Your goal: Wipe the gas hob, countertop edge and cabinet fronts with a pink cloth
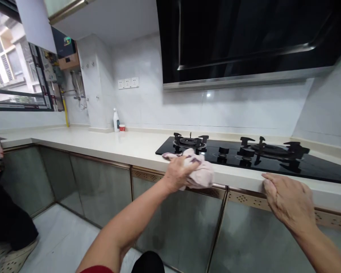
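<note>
My left hand [179, 173] is closed on a crumpled pale pink cloth [200, 172] with darker patches. The cloth lies over the white countertop's front edge, touching the near left part of the black glass gas hob [230, 167]. To the right, my right hand [291, 199] rests at the front edge of the countertop [125, 146], its fingers curled over the top and its thumb against the front; the fingertips are mostly hidden. A left burner [189, 141] with a black pan support stands just behind the cloth. Another burner [272, 149] is beyond my right hand.
A black range hood [244, 41] overhangs the hob. Farther left on the counter stand a white spray bottle [116, 120] and a small red-and-white cup [122, 128]. Grey-green cabinet doors [176, 223] line the front below. Another person [5, 212] stands at the left edge.
</note>
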A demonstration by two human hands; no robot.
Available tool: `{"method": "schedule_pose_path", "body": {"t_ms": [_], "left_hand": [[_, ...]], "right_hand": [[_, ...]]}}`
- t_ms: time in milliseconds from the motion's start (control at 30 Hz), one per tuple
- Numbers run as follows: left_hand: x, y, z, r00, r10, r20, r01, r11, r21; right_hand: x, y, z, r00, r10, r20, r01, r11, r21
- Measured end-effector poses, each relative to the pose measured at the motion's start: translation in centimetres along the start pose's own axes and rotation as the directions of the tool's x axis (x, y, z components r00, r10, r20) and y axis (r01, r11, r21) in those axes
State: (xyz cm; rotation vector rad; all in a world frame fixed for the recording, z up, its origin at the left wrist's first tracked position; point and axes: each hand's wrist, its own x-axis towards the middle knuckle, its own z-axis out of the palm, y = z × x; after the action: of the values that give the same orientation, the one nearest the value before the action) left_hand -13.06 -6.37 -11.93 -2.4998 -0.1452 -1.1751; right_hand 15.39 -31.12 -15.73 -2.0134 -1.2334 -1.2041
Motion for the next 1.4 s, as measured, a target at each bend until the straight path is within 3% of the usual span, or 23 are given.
{"method": "schedule_pose_path", "body": {"t_ms": [100, 167, 233, 300, 400, 467, 567, 800, 967, 1067, 1133, 1200, 1300, 1400], "left_hand": [[-5.4, -7.3, -3.2, 0.992, -0.125, 0.030, 0.124, 0.991, 0.049], [-8.7, -12.2, -6.4, 0.960, -0.265, 0.090, 0.254, 0.960, 0.120], [-11.4, -16.5, -10.1, 0.899, -0.410, 0.156, 0.374, 0.902, 0.217], [-13.1, -19.7, -13.3, 0.803, -0.557, 0.214, 0.480, 0.816, 0.322], [-13.9, -21.9, -16.1, 0.686, -0.670, 0.284, 0.557, 0.735, 0.387], [-13.3, -21.2, -16.1, 0.668, -0.685, 0.289, 0.569, 0.722, 0.394], [-11.3, -17.4, -14.0, 0.693, -0.675, 0.254, 0.556, 0.724, 0.407], [-2.3, -2.6, -5.2, 0.909, -0.342, 0.237, 0.313, 0.938, 0.152], [4.9, 8.2, 0.3, 0.973, -0.117, 0.200, 0.101, 0.991, 0.091], [7.7, 12.3, 1.9, 0.988, -0.013, 0.152, 0.003, 0.998, 0.067], [8.3, 13.1, 2.2, 0.993, 0.021, 0.120, -0.028, 0.998, 0.058], [8.0, 12.4, 2.0, 0.990, 0.076, 0.115, -0.082, 0.995, 0.049], [6.1, 9.0, 0.9, 0.981, 0.108, 0.160, -0.116, 0.992, 0.044], [3.4, 3.7, -1.6, 0.975, -0.029, 0.222, 0.019, 0.999, 0.044]], "right_hand": [[0.1, -0.2, 0.3, 1.000, -0.014, -0.016, 0.014, 1.000, -0.010], [0.2, -0.5, 0.4, 1.000, -0.021, -0.018, 0.020, 1.000, -0.020], [0.3, -0.9, 0.5, 1.000, -0.003, -0.024, 0.002, 0.999, -0.040], [0.4, -1.3, 0.5, 0.999, 0.026, -0.042, -0.028, 0.998, -0.058], [0.4, -1.8, 0.8, 0.996, 0.065, -0.060, -0.068, 0.996, -0.050], [0.5, -2.0, 1.0, 0.994, 0.086, -0.061, -0.088, 0.996, -0.028], [0.7, -2.2, 1.3, 0.991, 0.113, -0.072, -0.115, 0.993, -0.022], [0.6, -2.5, 0.8, 0.990, 0.088, -0.107, -0.093, 0.995, -0.040], [0.3, -1.9, 0.8, 0.995, 0.038, -0.094, -0.044, 0.997, -0.058], [0.1, -1.3, 0.9, 0.996, -0.003, -0.085, -0.004, 0.996, -0.085], [-0.1, -1.1, 1.0, 0.995, -0.028, -0.091, 0.020, 0.996, -0.092], [-0.1, -1.0, 1.0, 0.993, -0.042, -0.106, 0.033, 0.995, -0.093], [-0.1, -1.0, 1.0, 0.991, -0.031, -0.128, 0.023, 0.997, -0.067], [0.0, -1.0, 0.9, 0.992, -0.029, -0.127, 0.026, 0.999, -0.024]]}}
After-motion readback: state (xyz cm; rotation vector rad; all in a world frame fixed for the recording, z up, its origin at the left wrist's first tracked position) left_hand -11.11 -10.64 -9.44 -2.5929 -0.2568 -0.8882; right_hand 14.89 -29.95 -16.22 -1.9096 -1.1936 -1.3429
